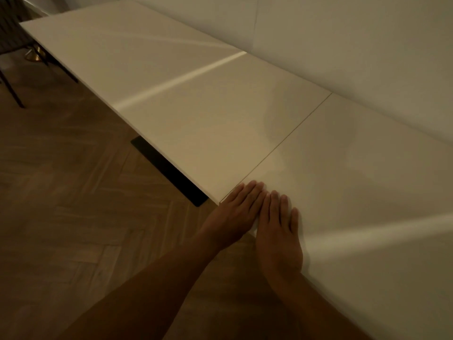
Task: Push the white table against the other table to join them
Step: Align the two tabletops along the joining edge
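- Two white worktops stand end to end along the wall; only a thin dark seam separates them, running from the wall side to the near edge.
- White table: the nearer slab, right of the seam, its long side close to the wall. Its surface is bare and glossy, with a pale streak of reflected light near the right edge of the view.
- Other table: the farther slab, left of the seam, reaching toward the upper left corner. A bright band of reflected light crosses it.
- Left hand: fingers straight and together, lying flat on the near corner of the white table, fingertips just beside the seam.
- Right hand: fingers straight and slightly spread, palm down on the white table along its near edge, touching the left hand's side.
- Neither hand grips anything; both rest flat on the surface.
- Both bare forearms enter from the bottom of the view.
- Dark flat base plate shows on the floor under the other table.
- Floor: wood in a herringbone pattern.
- Upper left: thin dark chair legs and a brass-coloured foot, blurred.
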Demonstrator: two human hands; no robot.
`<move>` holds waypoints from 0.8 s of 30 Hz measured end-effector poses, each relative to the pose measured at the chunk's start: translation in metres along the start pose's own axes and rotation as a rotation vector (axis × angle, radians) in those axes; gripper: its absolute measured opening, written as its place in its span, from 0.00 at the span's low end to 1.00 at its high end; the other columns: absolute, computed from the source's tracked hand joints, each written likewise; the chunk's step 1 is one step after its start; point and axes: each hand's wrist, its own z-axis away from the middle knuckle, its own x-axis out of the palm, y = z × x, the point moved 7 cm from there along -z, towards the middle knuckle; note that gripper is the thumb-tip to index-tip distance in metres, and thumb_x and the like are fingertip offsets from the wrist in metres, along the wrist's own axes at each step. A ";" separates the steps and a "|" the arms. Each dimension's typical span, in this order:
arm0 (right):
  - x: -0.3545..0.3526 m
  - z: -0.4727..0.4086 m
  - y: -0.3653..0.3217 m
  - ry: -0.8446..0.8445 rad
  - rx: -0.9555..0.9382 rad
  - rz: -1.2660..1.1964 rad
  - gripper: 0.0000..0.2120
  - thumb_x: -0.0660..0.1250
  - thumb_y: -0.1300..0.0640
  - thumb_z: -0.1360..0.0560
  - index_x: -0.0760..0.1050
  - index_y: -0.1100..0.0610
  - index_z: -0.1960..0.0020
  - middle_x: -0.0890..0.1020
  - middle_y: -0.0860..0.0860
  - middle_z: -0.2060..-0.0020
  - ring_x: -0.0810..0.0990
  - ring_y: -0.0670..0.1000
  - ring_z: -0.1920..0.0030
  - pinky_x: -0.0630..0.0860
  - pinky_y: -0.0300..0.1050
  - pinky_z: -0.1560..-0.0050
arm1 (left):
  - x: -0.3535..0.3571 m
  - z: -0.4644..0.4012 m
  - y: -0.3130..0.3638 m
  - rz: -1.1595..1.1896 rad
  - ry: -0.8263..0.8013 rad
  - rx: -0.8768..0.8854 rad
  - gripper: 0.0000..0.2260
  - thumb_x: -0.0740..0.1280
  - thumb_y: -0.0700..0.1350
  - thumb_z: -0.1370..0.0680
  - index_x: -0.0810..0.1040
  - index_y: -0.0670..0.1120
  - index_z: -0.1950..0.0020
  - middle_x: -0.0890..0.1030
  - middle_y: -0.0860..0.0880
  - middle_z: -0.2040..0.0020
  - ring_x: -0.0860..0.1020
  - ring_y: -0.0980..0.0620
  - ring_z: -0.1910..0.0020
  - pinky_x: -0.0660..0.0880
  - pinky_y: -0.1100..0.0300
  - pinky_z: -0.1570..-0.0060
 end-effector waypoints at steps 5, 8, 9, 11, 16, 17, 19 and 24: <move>-0.003 0.001 -0.002 -0.048 -0.002 0.014 0.30 0.36 0.57 0.22 0.35 0.65 0.23 0.39 0.64 0.23 0.36 0.66 0.24 0.42 0.65 0.24 | -0.007 -0.001 0.002 0.002 0.051 -0.017 0.26 0.61 0.40 0.18 0.62 0.37 0.20 0.63 0.36 0.21 0.60 0.38 0.21 0.65 0.44 0.25; -0.010 0.002 -0.003 0.008 0.022 0.024 0.28 0.42 0.58 0.21 0.45 0.65 0.22 0.49 0.64 0.22 0.46 0.66 0.23 0.52 0.64 0.24 | -0.005 0.000 0.003 -0.011 0.041 -0.007 0.27 0.65 0.41 0.19 0.64 0.37 0.21 0.65 0.36 0.22 0.62 0.38 0.22 0.68 0.44 0.27; -0.011 0.002 -0.004 0.024 0.021 0.041 0.28 0.43 0.58 0.21 0.49 0.65 0.22 0.51 0.64 0.23 0.49 0.66 0.23 0.56 0.64 0.25 | -0.005 0.000 0.002 -0.008 0.039 -0.007 0.27 0.66 0.40 0.19 0.65 0.37 0.21 0.66 0.36 0.22 0.63 0.38 0.22 0.69 0.44 0.27; -0.011 0.001 -0.006 0.047 0.024 0.072 0.27 0.43 0.59 0.20 0.53 0.65 0.23 0.56 0.64 0.23 0.53 0.65 0.24 0.61 0.64 0.27 | -0.004 0.000 0.000 -0.009 0.038 0.000 0.26 0.65 0.40 0.20 0.66 0.36 0.22 0.67 0.36 0.23 0.64 0.38 0.23 0.70 0.43 0.28; -0.006 0.000 -0.004 0.042 0.031 0.103 0.27 0.43 0.60 0.21 0.56 0.66 0.23 0.60 0.65 0.24 0.56 0.66 0.24 0.62 0.65 0.28 | -0.004 0.000 0.000 -0.036 0.037 0.004 0.24 0.60 0.40 0.18 0.67 0.37 0.22 0.67 0.36 0.23 0.65 0.38 0.23 0.69 0.44 0.27; -0.006 0.000 -0.003 0.036 0.043 0.097 0.27 0.43 0.60 0.21 0.58 0.66 0.24 0.61 0.65 0.25 0.57 0.66 0.24 0.63 0.65 0.29 | -0.004 0.000 0.000 -0.042 0.034 0.006 0.24 0.60 0.40 0.18 0.67 0.37 0.22 0.67 0.36 0.23 0.64 0.38 0.23 0.69 0.44 0.27; -0.005 -0.001 -0.001 0.014 0.068 0.080 0.27 0.44 0.60 0.22 0.58 0.66 0.24 0.62 0.65 0.25 0.58 0.66 0.25 0.65 0.65 0.30 | -0.006 -0.001 0.001 -0.022 0.034 0.004 0.23 0.56 0.39 0.18 0.67 0.37 0.22 0.67 0.36 0.23 0.64 0.38 0.23 0.69 0.43 0.27; 0.000 0.001 -0.003 -0.055 0.028 0.086 0.38 0.59 0.48 0.24 0.50 0.66 0.22 0.53 0.65 0.23 0.49 0.68 0.23 0.54 0.68 0.26 | -0.007 0.002 0.004 0.243 -0.134 -0.087 0.35 0.67 0.51 0.20 0.58 0.38 0.19 0.59 0.36 0.20 0.55 0.37 0.20 0.62 0.38 0.24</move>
